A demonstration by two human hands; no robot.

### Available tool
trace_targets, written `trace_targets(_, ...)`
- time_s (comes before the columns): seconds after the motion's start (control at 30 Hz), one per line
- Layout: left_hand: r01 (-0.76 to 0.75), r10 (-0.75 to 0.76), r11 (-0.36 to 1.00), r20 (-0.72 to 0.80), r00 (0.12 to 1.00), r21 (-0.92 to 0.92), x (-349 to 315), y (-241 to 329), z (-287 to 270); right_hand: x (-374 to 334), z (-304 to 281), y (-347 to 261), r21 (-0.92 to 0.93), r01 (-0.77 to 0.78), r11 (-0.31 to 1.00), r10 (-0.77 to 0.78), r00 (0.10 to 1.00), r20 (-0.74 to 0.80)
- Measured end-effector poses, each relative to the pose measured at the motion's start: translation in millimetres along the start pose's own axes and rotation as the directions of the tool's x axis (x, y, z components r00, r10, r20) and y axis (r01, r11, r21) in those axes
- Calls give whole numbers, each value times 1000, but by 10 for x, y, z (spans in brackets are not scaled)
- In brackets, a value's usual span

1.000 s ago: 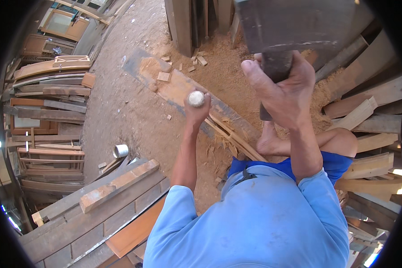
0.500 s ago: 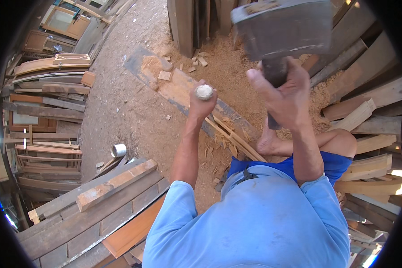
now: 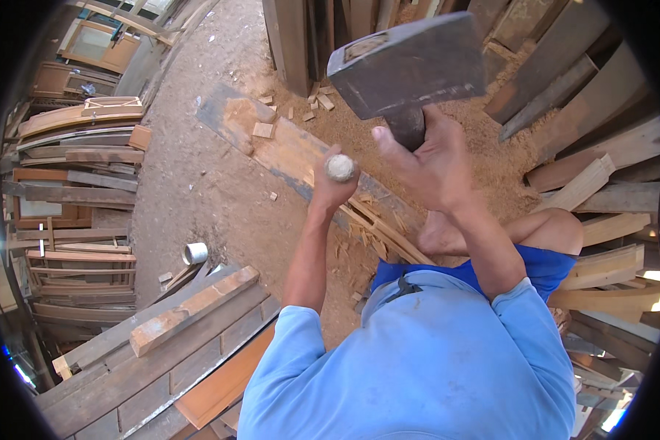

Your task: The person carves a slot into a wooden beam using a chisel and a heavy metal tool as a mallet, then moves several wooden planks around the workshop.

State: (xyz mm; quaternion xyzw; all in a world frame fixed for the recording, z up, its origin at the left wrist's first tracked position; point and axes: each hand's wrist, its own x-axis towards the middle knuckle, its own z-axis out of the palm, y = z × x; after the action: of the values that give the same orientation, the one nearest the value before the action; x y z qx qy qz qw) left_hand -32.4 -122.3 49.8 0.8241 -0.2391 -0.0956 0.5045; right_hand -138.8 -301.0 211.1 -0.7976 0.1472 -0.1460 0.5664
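My left hand [image 3: 331,192] is closed around an upright chisel [image 3: 340,168]. Only the pale, battered round end of its handle shows; the blade is hidden below my fist. To the right, my right hand [image 3: 438,161] grips the short handle of a big dark mallet [image 3: 418,70]. The mallet's blocky head is raised beyond my fingers, apart from the chisel. Under my left hand, a narrow wooden strip with a groove [image 3: 389,236] runs toward my lap, lying on a wide worn plank [image 3: 290,147]. Wood chips [image 3: 367,199] lie around the strip.
My bare foot [image 3: 436,233] rests beside the plank. Small offcuts [image 3: 264,130] and sawdust [image 3: 484,147] cover the ground. Boards [image 3: 598,158] lean at right and far side. Stacked timber [image 3: 194,312] lies near left, by a white cup [image 3: 195,253]. Frames and boards [image 3: 88,154] line the far left.
The mallet has swung left with my right hand, closer to the chisel. My left hand keeps its hold and has barely shifted.
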Motion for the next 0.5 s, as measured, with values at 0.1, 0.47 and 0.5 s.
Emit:
trace_targets(0.1,-115,114,992,10,993,44,-107,-71,-105,-31,207,359,-187,166,968,-148,983,107)
trace_targets(0.47,-31,5,987,-160,987,-156,-151,-186,-181,-198,155,118,-58,28,998,-9,952,305)
trace_targets(0.5,34,-69,975,-153,986,-221,-117,-214,-223,-200,106,37,-44,37,998,-23,959,281)
